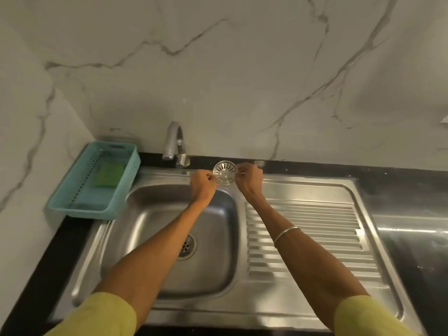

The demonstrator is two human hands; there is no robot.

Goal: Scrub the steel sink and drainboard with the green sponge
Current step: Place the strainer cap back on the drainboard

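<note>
both hands [202, 181] [249, 177] pinch round slotted steel strainer [225, 172].

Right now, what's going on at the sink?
The person holds the round metal drain strainer up over the back rim of the steel sink, the left hand and right hand each pinching an edge. The drain in the basin is uncovered. The green sponge lies untouched in the teal basket left of the tap, so scrubbing of sink and drainboard has not begun.
</note>
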